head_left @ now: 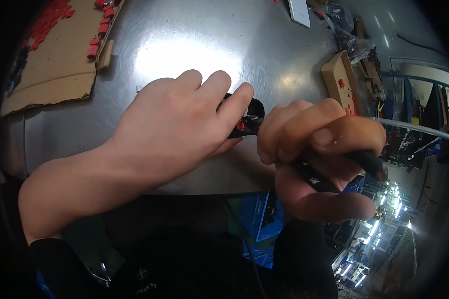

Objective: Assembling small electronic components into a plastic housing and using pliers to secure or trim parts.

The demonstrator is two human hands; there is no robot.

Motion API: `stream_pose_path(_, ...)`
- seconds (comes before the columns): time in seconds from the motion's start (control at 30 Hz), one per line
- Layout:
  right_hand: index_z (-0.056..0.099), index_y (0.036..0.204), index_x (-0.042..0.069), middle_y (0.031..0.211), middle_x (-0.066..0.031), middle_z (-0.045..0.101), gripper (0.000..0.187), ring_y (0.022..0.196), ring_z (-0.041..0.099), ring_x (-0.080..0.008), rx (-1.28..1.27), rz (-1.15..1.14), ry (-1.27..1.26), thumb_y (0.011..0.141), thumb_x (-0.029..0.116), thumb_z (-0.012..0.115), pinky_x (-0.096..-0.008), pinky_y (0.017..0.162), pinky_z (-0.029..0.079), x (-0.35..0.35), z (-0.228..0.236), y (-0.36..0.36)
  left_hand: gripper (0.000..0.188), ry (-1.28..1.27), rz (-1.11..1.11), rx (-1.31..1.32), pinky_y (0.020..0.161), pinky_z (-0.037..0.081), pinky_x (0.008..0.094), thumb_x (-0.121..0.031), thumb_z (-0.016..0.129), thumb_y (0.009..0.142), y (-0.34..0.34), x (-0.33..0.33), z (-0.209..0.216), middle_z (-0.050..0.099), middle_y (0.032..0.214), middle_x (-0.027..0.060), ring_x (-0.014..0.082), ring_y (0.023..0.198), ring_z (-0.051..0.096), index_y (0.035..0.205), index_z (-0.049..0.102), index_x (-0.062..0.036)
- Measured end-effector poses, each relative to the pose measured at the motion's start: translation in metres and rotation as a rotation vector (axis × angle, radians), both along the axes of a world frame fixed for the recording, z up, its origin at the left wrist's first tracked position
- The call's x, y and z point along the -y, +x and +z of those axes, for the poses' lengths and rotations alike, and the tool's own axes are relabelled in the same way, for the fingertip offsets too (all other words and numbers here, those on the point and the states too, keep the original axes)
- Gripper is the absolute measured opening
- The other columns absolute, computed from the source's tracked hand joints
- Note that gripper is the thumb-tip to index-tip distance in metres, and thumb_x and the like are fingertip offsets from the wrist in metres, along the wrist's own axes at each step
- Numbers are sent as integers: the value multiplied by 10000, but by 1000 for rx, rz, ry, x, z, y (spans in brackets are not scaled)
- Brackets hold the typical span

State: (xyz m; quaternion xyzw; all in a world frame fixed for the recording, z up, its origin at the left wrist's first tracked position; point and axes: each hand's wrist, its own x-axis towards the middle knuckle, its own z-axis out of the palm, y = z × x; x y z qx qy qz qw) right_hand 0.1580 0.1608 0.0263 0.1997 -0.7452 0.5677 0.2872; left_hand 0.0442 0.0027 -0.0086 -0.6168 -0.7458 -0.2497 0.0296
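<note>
Left hand (pixel 177 117) pressed flat over a black part (pixel 252 117) with a red clip (pixel 240 125) on the steel bench (pixel 194 45), right hand (pixel 317 149) fisted around a black tool (pixel 369 162), cardboard (pixel 55 60) with red pieces (pixel 97 42) far left

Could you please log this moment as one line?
left hand: pressing black part | right hand: gripping black tool | surface: metal table

Glossy brushed-metal table (pixel 194 55), matt cardboard (pixel 55 65)
</note>
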Motion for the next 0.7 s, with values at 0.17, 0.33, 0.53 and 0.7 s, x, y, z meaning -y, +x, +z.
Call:
stream_pose_path(0.17,431,1216,45,813,-107,518,772,554,517,-156,-18,8,11,946,763,509,-280,459,450,-6,0,-1,685,28,-23,4,635,500,365,-308,836,749,-1,0,0,540,938,74,227,788,600,1355,607,-84)
stream_pose_path(0.33,449,1274,59,834,-89,515,781,589,559,-163,-14,170,-186,929,750,567,-278,477,463,-17,1,-2,697,32,4,-11,629,500,369,-276,851,717,-2,1,3,532,924,75,229,782,598,1345,613,-90)
stream_pose_path(0.53,432,1273,53,841,-95,520,785,582,558,-171,32,114,-226,932,747,564,-281,496,474,-2,-2,1,681,29,16,-23,624,501,366,-298,841,726,-1,2,4,532,922,75,230,773,597,1332,613,-89)
stream_pose_path(0.7,428,1210,56,822,-100,518,724,563,551,-184,-11,52,-185,955,723,549,-290,490,468,1,-3,0,653,30,41,-3,630,508,371,-331,820,762,0,1,4,537,931,81,237,769,604,1327,608,-82)
